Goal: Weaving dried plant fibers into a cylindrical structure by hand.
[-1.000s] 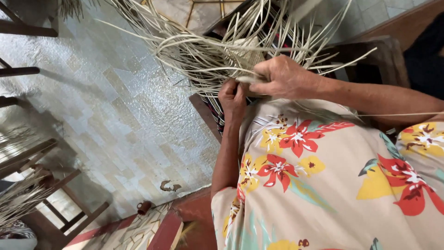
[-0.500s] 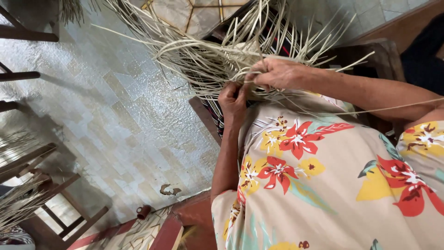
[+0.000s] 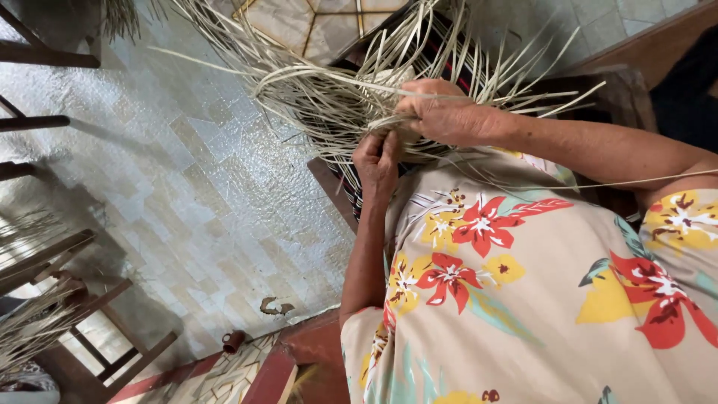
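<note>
A pale tiled floor [image 3: 187, 172] fills the left of the view, with dark wooden chair legs [image 3: 90, 352] and a loose sheaf of dry straw [image 3: 30, 329] at the lower left, and a small brown cup [image 3: 233, 341] lying near a red step. The person wears a beige shirt with red and yellow flowers [image 3: 523, 292] and sits over a bundle of pale straw strips [image 3: 329, 90] that fans out in all directions above both hands.

The left hand [image 3: 378, 161] sits just below the woven part, its grip clenched on a few strips pinched between thumb and fingers. The right hand [image 3: 449, 112] lies just above and to the right of it, fingers curled down over the small woven piece [image 3: 389, 78] and closed on a strip. One long strip [image 3: 636, 182] trails away from the right grip, out to the right edge across the forearm.

Compared with a second ago, the right hand has risen and rolled further over the weave, so that its knuckles now cover more of the woven centre, and the flat strip it was pulling sideways no longer shows under its fingers. The left hand has barely shifted and keeps its pinch. To judge by this, one strip has just been drawn through and tucked, and the weave is being held tight while the right hand settles on the next strand.
</note>
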